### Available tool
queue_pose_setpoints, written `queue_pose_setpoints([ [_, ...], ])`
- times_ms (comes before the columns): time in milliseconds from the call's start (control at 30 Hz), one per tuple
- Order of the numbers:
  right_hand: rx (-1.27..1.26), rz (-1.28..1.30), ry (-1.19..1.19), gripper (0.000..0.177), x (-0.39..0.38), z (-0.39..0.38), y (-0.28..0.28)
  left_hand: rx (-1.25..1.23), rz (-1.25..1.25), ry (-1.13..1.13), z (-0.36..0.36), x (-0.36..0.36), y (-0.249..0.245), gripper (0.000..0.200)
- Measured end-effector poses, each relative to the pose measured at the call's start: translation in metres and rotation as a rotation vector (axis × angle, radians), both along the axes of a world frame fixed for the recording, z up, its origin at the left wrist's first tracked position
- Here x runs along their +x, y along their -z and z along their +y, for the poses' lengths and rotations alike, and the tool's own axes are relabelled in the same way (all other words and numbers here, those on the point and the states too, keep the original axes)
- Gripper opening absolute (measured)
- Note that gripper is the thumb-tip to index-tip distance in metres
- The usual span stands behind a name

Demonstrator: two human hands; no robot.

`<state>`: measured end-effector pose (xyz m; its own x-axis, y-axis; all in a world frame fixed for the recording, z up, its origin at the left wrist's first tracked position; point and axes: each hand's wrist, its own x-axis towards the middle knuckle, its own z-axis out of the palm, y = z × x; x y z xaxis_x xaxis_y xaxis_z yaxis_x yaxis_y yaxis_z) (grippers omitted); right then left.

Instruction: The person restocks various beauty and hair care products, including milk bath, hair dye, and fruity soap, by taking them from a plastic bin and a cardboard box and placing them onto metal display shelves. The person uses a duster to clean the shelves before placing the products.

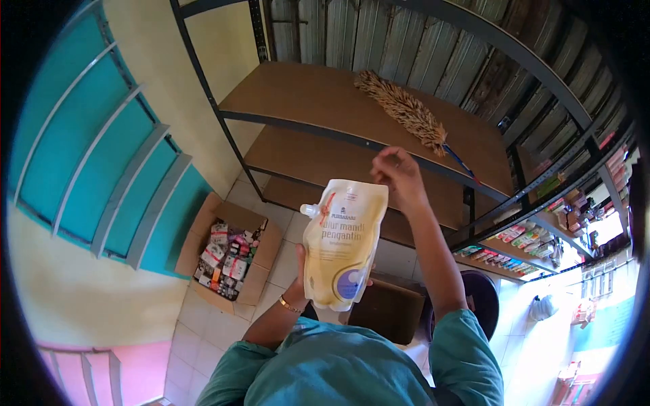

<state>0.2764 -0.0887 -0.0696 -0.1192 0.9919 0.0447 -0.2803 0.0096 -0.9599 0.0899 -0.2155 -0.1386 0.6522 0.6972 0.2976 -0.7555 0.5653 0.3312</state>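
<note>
My left hand grips a white and yellow spouted pouch from behind, with the thumb along its left edge. Most of that hand's fingers are hidden by the pouch, though a fingertip shows at its lower right. Printed text faces me, and a white capped spout sticks out at the upper left corner. Just past the pouch's upper right corner is my right hand, raised with curled fingers and nothing visible in them.
A dark-framed shelf unit stands ahead, with a feather duster on its upper board. An open cardboard box of small packages sits on the floor at left. A brown box and a dark round tub are below. Stocked shelves line the right.
</note>
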Motion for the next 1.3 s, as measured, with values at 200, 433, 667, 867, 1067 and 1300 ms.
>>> queue_pose_setpoints([
  [200,-0.294,0.088,0.394,0.018,0.042,0.093,0.043,-0.099,-0.051,-0.025,0.092,-0.066,-0.032,0.100],
  [433,-0.177,-1.526,0.883,0.057,0.168,0.138,0.112,-0.051,-0.045,-0.157,0.160,-0.071,-0.036,0.092],
  [667,-0.359,-1.665,0.564,0.068,0.187,0.165,0.113,0.192,0.083,-0.239,0.195,-0.046,-0.091,0.086],
  [867,0.146,-1.388,0.675,0.051,0.142,0.151,0.140,0.286,0.101,-0.285,0.187,-0.037,-0.099,0.080],
  [1067,0.083,-0.779,0.391,0.037,0.045,-0.016,0.073,0.058,0.071,-0.455,0.215,-0.083,-0.024,0.073],
  [1300,0.291,-1.152,0.208,0.038,0.026,-0.074,0.090,-0.044,0.029,-0.470,0.220,-0.093,0.012,0.068],
])
